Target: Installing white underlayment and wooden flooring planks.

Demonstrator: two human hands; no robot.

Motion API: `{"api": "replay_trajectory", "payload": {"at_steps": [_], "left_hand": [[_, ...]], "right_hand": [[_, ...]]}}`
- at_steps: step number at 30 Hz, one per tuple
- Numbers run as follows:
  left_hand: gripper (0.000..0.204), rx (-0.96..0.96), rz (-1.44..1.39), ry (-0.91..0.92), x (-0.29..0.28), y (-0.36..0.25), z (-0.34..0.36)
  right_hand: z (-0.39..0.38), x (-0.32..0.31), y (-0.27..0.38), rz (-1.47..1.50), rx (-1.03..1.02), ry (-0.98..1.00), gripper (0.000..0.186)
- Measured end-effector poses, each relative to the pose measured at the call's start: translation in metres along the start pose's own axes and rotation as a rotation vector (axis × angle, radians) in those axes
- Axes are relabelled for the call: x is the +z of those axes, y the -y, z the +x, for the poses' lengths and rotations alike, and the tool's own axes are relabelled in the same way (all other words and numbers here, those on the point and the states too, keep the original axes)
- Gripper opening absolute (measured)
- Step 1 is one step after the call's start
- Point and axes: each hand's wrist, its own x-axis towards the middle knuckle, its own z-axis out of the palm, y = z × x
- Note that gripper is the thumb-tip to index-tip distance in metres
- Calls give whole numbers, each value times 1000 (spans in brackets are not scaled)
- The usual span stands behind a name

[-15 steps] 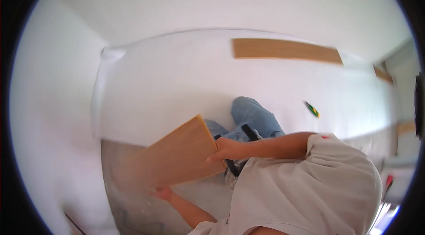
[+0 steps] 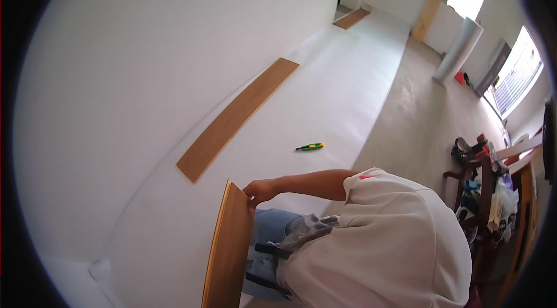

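Note:
My right hand (image 2: 261, 191) is closed around the upper edge of a wood-look floor plank (image 2: 229, 244), its thumb and fingers at the corner. The plank stands tilted on edge beside my knees, and its lower end runs out of the picture. My left hand is out of view. On the white underlay (image 2: 278, 128), a green and yellow utility knife (image 2: 310, 146) lies ahead of my right arm. Another plank (image 2: 238, 119) rests flat along the wall, touching neither hand.
A short plank (image 2: 352, 18) lies at the underlay's far end. Bare concrete floor (image 2: 420, 99) borders the underlay. Farther right stand a pale roll (image 2: 458, 49) and a leaning board (image 2: 429, 12). Wooden furniture (image 2: 484, 180) carries tools and bags at the right.
The view has swung right, bringing the room's far end in. The held plank has turned steeper, seen more along its edge. My left hand, earlier at the plank's lower edge, has left view.

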Motion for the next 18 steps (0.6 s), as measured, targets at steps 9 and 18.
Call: {"api": "replay_trajectory", "payload": {"at_steps": [9, 18], "left_hand": [[55, 244, -132, 354, 174, -8, -11], [50, 550, 273, 814, 275, -33, 48]], "right_hand": [[36, 93, -44, -213, 172, -303, 28], [-37, 3, -1, -329, 135, -378, 28]]}}
